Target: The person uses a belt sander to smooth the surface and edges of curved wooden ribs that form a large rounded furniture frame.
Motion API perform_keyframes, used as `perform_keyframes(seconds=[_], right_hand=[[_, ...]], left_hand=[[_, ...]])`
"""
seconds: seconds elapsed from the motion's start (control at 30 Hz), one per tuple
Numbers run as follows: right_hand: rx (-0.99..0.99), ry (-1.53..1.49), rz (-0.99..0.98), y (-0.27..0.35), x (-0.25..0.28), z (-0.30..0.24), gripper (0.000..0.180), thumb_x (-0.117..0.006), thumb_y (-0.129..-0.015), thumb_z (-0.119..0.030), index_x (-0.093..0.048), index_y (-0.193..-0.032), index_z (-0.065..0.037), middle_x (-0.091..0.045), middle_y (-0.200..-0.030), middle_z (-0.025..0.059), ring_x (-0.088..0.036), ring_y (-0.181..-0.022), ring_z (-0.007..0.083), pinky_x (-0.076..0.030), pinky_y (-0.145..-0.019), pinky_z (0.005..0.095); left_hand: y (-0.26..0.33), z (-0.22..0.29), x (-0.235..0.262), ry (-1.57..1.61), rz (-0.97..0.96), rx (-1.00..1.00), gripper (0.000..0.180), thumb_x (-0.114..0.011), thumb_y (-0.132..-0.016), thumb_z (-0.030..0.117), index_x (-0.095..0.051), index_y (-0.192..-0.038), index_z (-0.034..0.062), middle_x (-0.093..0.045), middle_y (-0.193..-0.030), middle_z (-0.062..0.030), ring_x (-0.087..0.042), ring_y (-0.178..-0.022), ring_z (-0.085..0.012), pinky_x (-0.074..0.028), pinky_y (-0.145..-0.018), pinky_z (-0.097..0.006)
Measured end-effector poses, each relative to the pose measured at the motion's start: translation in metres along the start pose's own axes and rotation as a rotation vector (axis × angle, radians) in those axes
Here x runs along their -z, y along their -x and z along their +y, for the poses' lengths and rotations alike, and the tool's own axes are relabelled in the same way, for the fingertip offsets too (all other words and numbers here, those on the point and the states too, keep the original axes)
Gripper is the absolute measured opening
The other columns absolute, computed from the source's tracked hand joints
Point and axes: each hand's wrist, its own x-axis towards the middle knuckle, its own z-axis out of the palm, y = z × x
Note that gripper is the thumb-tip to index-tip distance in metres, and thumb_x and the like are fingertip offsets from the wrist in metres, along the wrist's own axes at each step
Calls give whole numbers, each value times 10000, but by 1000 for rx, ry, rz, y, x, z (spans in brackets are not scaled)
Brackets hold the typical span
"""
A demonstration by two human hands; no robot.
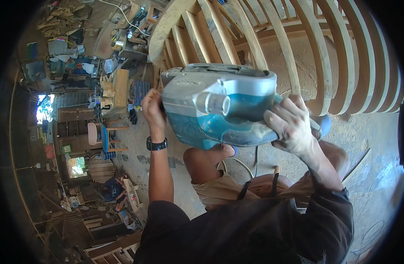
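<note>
I hold a teal and silver belt sander [189, 105] up in front of me, tilted on its side. Its round dust spout [219, 104] points toward me. My right hand [292, 123] is wrapped round the dark rear handle. At the other end, my left hand [153, 112] grips the sander's front, its fingertips partly hidden behind the body. Just beyond the tool stands a large curved wooden frame [316, 48] with many slats. Whether the sander touches the slats, I cannot tell.
A cord [241, 163] runs near my legs on the dusty floor. To the left are a blue chair [104, 138], wooden blocks [118, 88] and a cluttered workbench. Another person [114, 190] is beside wooden pieces at the far left. A thin stick [356, 165] lies at right.
</note>
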Motion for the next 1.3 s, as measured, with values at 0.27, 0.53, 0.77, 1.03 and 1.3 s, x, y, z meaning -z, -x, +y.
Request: perform_keyframes(seconds=[0.27,0.53,0.77,1.03,1.3], right_hand=[[68,-1,0,47,-8,2,347,-659,-570,-266,-584,-867,-104,-501,-729,-6,-524,-746,181,-381,-724,356],[39,71,24,3,-18,-4,441,-746,-484,-181,-564,-884,-140,-492,-759,-11,-533,-775,190,-365,-731,359],[45,14,-26,-21,-11,4,361,-724,-500,-173,-537,-808,-146,-483,-733,-5,-539,-759,195,-380,-781,363],[161,58,46,24,-14,4,344,-681,-543,-283,-572,-825,-119,-495,-713,-10,-533,-693,175,-392,-752,378],[21,58,-14,-30,-16,4,419,-749,-560,-244,-577,-920,-117,-519,-782,14,-520,-740,218,-380,-758,400]], left_hand=[[52,-11,-22,-55,60,-59,210,-490,-848,121,-500,-669,12,-475,-623,18,-368,-574,-50,-258,-524,-234],[15,-27,11,-71,121,-31,257,-497,-898,133,-491,-652,57,-442,-633,50,-366,-581,-50,-252,-516,-236],[12,-23,4,30,144,-9,273,-494,-923,133,-472,-657,78,-435,-650,52,-352,-592,-51,-261,-528,-241],[67,-51,-9,61,239,62,253,-524,-885,159,-511,-664,39,-450,-644,31,-384,-623,-69,-275,-565,-245],[-32,-8,18,-164,134,-33,289,-506,-893,179,-517,-649,25,-477,-637,25,-411,-615,-77,-288,-561,-260]])
